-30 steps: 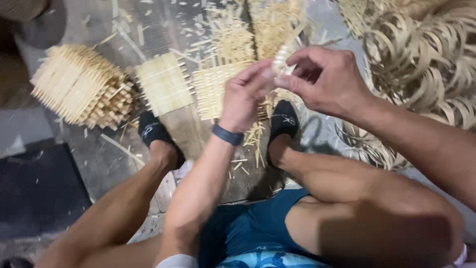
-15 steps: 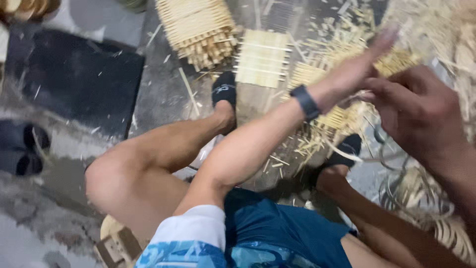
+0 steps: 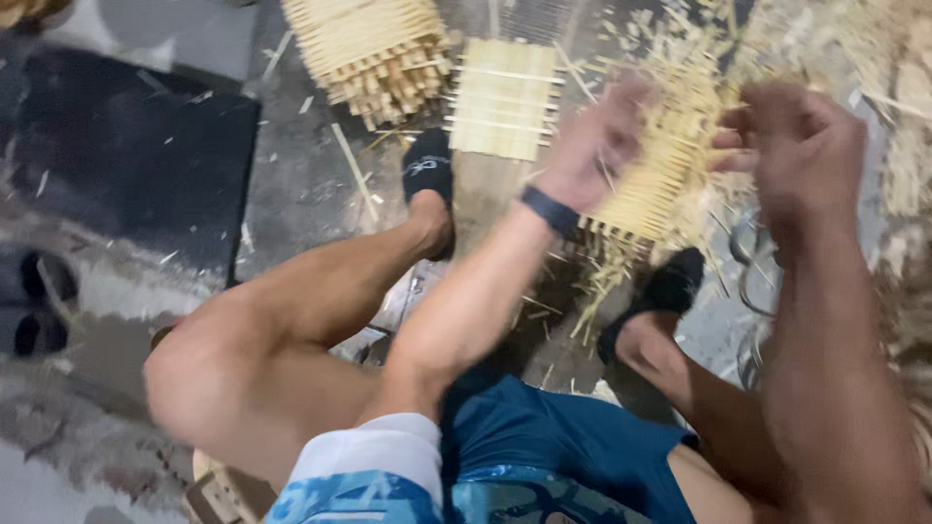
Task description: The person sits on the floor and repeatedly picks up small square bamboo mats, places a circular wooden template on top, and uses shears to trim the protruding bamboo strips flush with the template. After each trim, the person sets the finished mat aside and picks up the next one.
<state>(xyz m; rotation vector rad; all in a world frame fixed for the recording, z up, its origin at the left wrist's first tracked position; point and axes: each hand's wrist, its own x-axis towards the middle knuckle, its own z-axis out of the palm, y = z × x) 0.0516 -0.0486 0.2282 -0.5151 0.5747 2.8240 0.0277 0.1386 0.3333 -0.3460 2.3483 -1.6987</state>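
A pale bamboo slat panel (image 3: 652, 180) hangs tilted between my two hands, above a litter of bamboo splinters on the floor. My left hand (image 3: 597, 141), with a dark band on its wrist, presses and grips the panel's left side. My right hand (image 3: 801, 146) has its fingers curled at the panel's right edge. Both hands are blurred by motion, so the exact grip is hard to read. My knees and blue shorts fill the bottom of the view.
A thick stack of slat panels (image 3: 374, 49) and one flat panel (image 3: 505, 97) lie ahead on the concrete. My black shoes (image 3: 427, 170) sit below them. A black mat (image 3: 126, 146) and dark sandals (image 3: 29, 306) lie left; thin rings (image 3: 749, 257) lie right.
The view swung left and down. My hands left a small piece held up close and came down onto the slat panel, the left hand going from outstretched fingers to resting on it.
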